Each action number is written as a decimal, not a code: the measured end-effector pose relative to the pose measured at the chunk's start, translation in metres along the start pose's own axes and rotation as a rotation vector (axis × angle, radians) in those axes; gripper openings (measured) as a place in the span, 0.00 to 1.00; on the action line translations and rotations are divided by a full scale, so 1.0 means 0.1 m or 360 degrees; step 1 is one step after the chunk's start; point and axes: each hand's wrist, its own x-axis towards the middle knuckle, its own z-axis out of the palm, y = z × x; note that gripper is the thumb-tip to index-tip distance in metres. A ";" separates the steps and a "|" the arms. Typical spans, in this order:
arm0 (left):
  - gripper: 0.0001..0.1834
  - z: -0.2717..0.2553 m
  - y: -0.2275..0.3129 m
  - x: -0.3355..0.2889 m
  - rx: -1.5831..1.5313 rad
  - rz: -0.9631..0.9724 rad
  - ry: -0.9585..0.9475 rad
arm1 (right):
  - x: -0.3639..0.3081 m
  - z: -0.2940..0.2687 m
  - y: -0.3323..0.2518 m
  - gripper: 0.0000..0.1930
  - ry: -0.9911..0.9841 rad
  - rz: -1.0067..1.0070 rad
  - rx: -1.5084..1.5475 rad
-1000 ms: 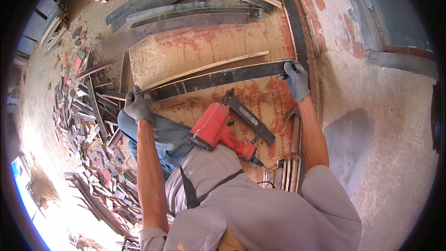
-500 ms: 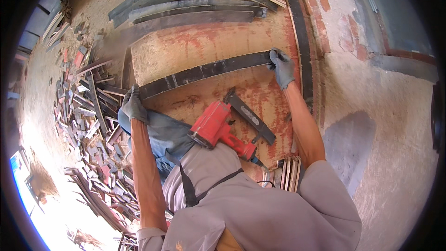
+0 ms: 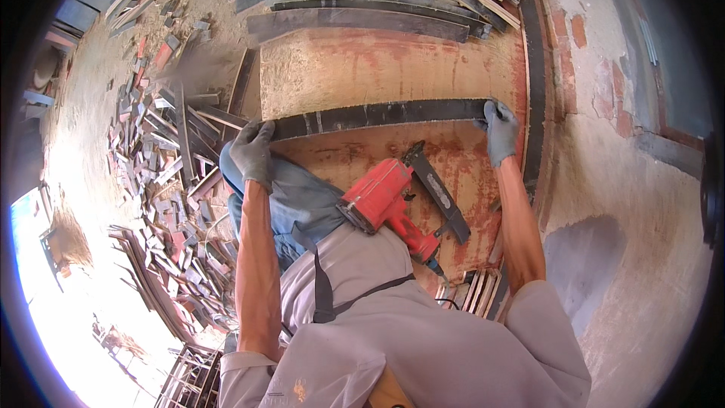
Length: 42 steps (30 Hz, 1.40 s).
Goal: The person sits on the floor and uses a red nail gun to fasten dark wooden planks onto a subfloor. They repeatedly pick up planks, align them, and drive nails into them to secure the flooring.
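A long dark wooden strip [image 3: 377, 114] spans the space between my two gloved hands, above the stained wooden board [image 3: 317, 68]. Its left end is gripped by my left hand [image 3: 251, 153], fingers bent over the edge. The right end is pinched in my right hand [image 3: 501, 130], near the board's right edge. Closer to my body, a red nail gun [image 3: 377, 195] with a black magazine [image 3: 438, 190] rests by my lap, touched by neither hand.
More dark strips [image 3: 362, 21] are stacked along the board's far side. Wood offcuts [image 3: 166, 174] lie heaped on the floor at left. A dark strip [image 3: 535, 68] borders the board by the worn wall [image 3: 604, 143]. Light slats [image 3: 479, 291] stand near my right elbow.
The view has shifted, so the whole scene sits further right and slightly differently angled. The strip now looks more level, still held at both ends. The nail gun stays by my lap.
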 end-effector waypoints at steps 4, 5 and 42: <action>0.18 -0.14 0.04 -0.07 0.0113 -0.0022 -0.0018 | -0.22 -0.10 0.11 0.11 -0.0016 0.0029 -0.0137; 0.18 -0.12 0.05 -0.07 0.0125 -0.0032 -0.0025 | -0.23 -0.15 0.19 0.11 -0.0014 0.0012 -0.0174; 0.16 -0.18 -0.16 -0.04 -0.0054 -0.0129 0.0061 | -0.20 -0.10 0.18 0.04 -0.0035 -0.0034 -0.0310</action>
